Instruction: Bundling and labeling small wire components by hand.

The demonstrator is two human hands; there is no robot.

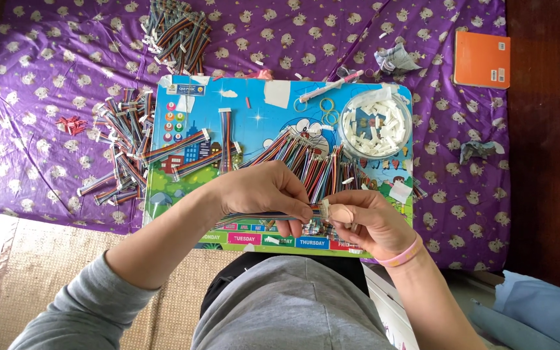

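A person's left hand (pixel 264 191) pinches a flat rainbow ribbon cable (pixel 264 215) between thumb and fingers, holding it level just above the near edge of a cartoon-printed board (pixel 254 107), while the right hand (pixel 364 220), a pink band at its wrist, closes thumb and forefinger on a small white connector (pixel 325 209) at the cable's right end. The two hands nearly touch at that point. Just beyond them a fanned row of more ribbon cables (pixel 306 159) lies across the middle of the board, with a few single ones to the left. At the board's far right stands a round clear bowl (pixel 376 124) full of white connectors, with yellow rubber bands (pixel 327 110) and a pink-and-white pen (pixel 330 85) beside it. The board rests on a purple patterned sheet (pixel 46 78). A loose heap of cables (pixel 121 146) lies left of the board and another pile (pixel 177 34) sits at the far edge. An orange notebook (pixel 481 59) lies far right, on dark wood
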